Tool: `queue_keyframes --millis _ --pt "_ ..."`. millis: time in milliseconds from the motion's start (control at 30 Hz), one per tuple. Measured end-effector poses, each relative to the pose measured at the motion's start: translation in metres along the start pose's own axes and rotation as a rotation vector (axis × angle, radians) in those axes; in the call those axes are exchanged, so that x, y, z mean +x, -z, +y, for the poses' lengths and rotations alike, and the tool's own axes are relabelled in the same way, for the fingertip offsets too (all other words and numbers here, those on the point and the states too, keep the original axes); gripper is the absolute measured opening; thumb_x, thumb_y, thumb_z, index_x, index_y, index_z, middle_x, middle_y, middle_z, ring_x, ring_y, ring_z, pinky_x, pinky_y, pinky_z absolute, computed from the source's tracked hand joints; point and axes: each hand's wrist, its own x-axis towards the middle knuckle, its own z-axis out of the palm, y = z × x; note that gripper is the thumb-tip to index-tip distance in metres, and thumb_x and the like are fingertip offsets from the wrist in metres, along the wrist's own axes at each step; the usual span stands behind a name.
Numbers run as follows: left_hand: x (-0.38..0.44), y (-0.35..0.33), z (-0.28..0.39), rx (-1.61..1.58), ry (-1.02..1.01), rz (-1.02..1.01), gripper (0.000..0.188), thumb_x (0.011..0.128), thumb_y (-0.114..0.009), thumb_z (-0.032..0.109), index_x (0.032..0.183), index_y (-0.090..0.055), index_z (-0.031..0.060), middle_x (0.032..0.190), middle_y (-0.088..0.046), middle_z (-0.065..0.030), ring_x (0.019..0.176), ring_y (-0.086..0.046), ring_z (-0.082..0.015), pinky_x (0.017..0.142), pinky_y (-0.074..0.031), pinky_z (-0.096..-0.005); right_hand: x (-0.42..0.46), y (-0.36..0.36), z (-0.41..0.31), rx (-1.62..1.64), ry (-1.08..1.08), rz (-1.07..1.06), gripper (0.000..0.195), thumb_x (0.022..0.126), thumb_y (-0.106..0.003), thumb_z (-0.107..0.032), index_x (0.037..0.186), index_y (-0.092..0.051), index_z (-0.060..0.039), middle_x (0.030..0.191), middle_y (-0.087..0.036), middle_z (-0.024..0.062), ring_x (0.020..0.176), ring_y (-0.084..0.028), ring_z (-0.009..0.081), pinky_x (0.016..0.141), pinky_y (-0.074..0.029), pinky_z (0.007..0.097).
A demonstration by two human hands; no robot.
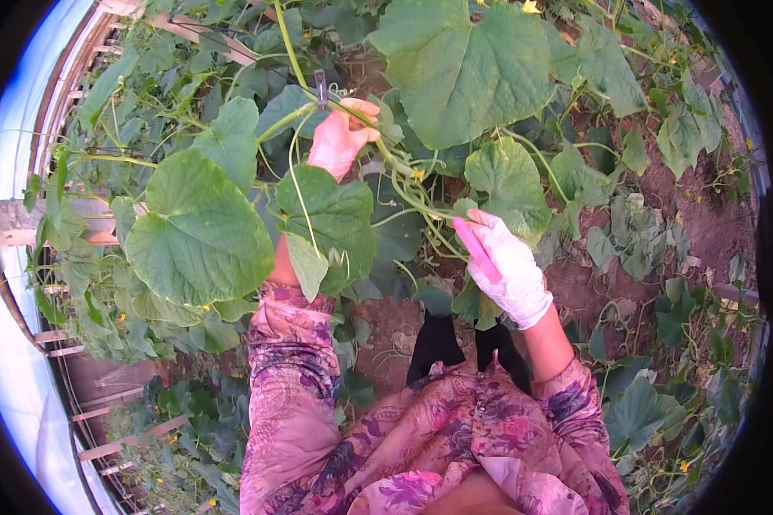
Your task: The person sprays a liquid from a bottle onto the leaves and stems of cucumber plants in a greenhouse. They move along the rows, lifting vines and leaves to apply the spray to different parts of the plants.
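Note:
Gloved in thin, pale material, my left hand grips a green cucumber vine stem near a dark plastic clip. My right hand, in a white glove, is closed around a pink-handled tool, its tip beside the lower vine stems and tendrils. The tool's working end is hidden among the leaves, so its kind cannot be told. A small yellow flower sits on the vine between my hands. Large leaves partly cover my left wrist and forearm.
Dense cucumber plants surround me on both sides, with brown soil showing between them. A large leaf spreads above my hands. Wooden slats and pale plastic sheeting line the left.

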Motion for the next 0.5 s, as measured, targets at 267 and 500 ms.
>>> queue_keyframes --millis 267,500 --pt "0.000 0.040 -0.061 -0.338 0.163 0.461 0.040 0.083 -0.068 0.020 0.115 -0.055 -0.0003 0.105 -0.064 -0.0089 0.084 -0.062 -0.0177 0.072 -0.050 -0.0307 -0.001 0.005 0.005 0.025 -0.013 -0.005 0.052 0.072 -0.060 -0.002 0.124 -0.054 -0.0073 0.125 -0.053 0.0189 0.107 -0.057 0.0351 0.088 -0.049 0.0363" --pt "-0.014 0.065 0.004 -0.989 -0.194 0.640 0.040 0.094 -0.053 0.017 0.131 -0.046 0.0045 0.126 -0.055 -0.0142 0.106 -0.058 -0.0247 0.090 -0.048 -0.0395 0.008 0.000 0.000 -0.047 0.017 0.042 0.041 0.073 -0.061 -0.005 0.114 -0.057 -0.0077 0.122 -0.056 0.0169 0.097 -0.061 0.0348 0.082 -0.051 0.0382"
